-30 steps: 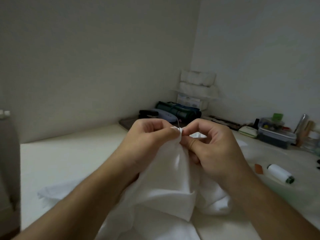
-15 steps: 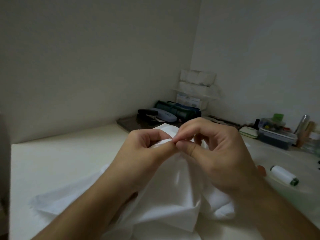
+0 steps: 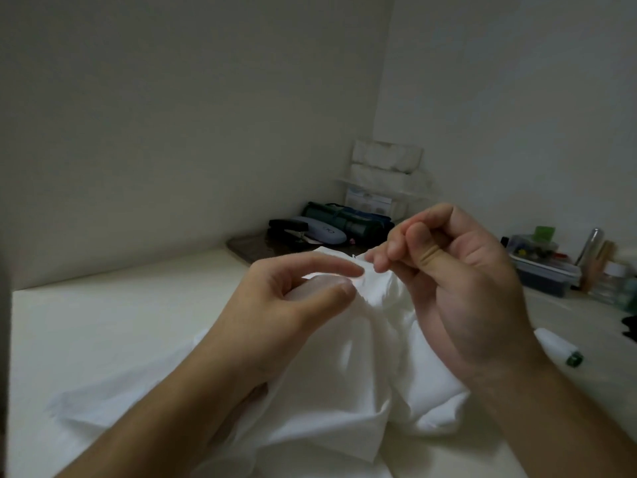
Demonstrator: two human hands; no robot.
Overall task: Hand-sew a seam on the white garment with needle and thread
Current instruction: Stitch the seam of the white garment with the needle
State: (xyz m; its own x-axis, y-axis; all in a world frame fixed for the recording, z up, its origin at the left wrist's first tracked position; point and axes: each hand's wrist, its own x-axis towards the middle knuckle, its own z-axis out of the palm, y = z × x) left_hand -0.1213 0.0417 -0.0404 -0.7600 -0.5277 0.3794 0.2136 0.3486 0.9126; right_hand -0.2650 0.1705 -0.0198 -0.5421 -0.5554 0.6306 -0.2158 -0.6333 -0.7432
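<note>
The white garment (image 3: 362, 357) lies bunched on the pale table (image 3: 103, 322), with its top fold raised between my hands. My left hand (image 3: 286, 305) pinches that fold between thumb and forefinger. My right hand (image 3: 465, 288) is just right of it and slightly higher. Its fingers are curled and its thumb is pressed against them, pinching at the fabric's edge. A tiny dark mark shows at the fold; the needle is too thin to make out. A white thread spool (image 3: 558, 346) with a green end lies on the table to the right.
In the back corner a dark tray (image 3: 251, 246) has a black stapler (image 3: 287, 226), a grey case (image 3: 324, 231) and a green rolled pouch (image 3: 348, 219) on or by it. Stacked white packs (image 3: 386, 167) stand against the wall. A plastic box (image 3: 537, 267) and jars line the right wall.
The hands have drawn slightly apart. My right hand rose up and to the right from the fold, while my left forefinger straightened over the fabric. The camera view shifted a little.
</note>
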